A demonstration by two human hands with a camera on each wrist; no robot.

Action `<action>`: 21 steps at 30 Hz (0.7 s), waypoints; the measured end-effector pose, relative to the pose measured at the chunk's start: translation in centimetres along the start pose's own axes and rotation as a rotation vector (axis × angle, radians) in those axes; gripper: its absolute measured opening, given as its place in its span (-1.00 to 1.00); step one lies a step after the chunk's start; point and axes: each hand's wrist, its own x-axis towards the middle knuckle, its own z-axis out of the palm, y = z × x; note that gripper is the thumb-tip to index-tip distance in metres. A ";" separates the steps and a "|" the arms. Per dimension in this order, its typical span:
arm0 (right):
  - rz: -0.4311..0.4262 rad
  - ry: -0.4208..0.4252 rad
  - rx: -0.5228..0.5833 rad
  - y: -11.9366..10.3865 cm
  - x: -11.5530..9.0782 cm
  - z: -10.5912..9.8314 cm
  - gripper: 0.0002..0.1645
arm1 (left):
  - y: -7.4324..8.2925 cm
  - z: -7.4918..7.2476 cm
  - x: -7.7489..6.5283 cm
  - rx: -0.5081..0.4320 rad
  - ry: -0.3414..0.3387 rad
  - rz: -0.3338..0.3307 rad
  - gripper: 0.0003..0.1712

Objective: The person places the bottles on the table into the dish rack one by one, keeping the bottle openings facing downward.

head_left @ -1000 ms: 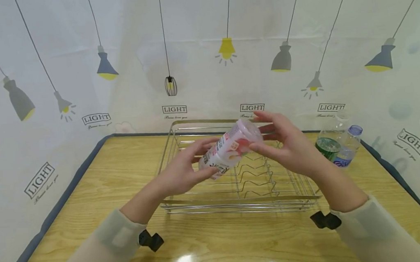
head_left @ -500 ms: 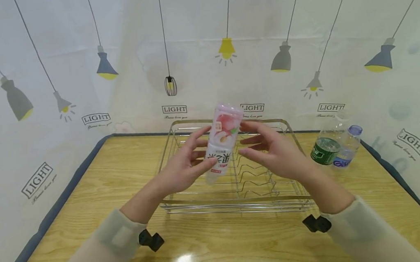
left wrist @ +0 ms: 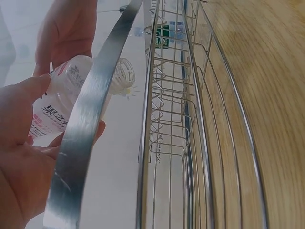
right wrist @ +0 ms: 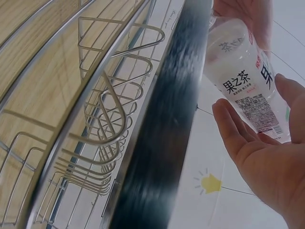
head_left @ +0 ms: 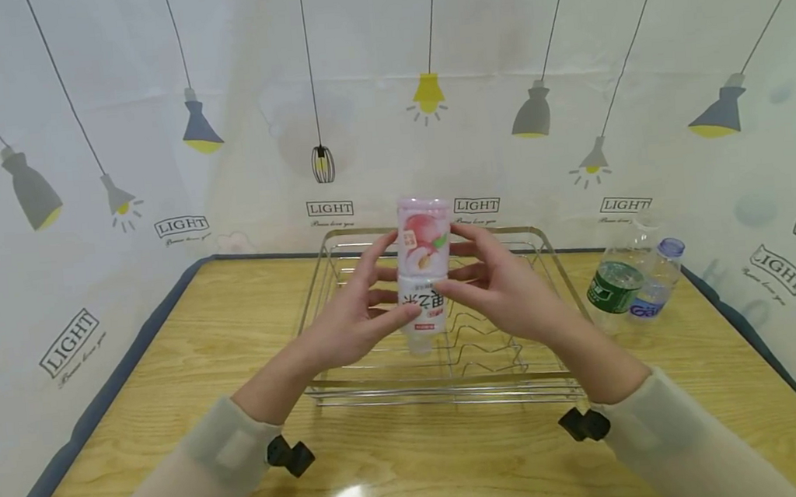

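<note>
Above a metal wire dish rack (head_left: pixel 451 385) a clear plastic drink bottle (head_left: pixel 422 243) with a pink peach label is held upside down. Its bare neck, with no cap, points down toward the wires. My left hand (head_left: pixel 348 323) grips it from the left, thumb across the front of the label. From the right, my right hand (head_left: pixel 513 290) holds it too, its thumb on the label and its fingers partly hidden behind. In the left wrist view the threaded mouth of the bottle (left wrist: pixel 56 105) shows behind the rack's flat rim (left wrist: pixel 88 102).
Two more capless bottles stand on the wooden table (head_left: pixel 169 376) right of the rack: one with a green label (head_left: pixel 611 286), one with a purple-blue label (head_left: pixel 650 295). Behind the table hangs a white cloth (head_left: pixel 369 63) printed with lamps.
The bottle has turned from a rightward slant to nearly vertical, mouth down. My right hand has moved left, came off the bottle midway, and now holds it again.
</note>
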 end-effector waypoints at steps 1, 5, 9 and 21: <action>0.004 0.001 -0.001 0.0 0.0 0.0 -0.01 | 0.0 0.0 0.0 -0.001 -0.001 0.002 0.12; 0.010 0.000 0.018 -0.1 0.2 0.2 0.00 | 0.2 0.1 0.1 0.005 0.003 0.005 0.12; 0.029 -0.013 0.044 -0.2 0.4 0.4 0.03 | 0.3 0.2 0.1 0.011 0.012 0.008 0.12; 0.029 -0.044 0.081 -0.7 0.9 1.0 0.10 | 0.2 -0.1 0.1 0.006 0.021 0.001 0.14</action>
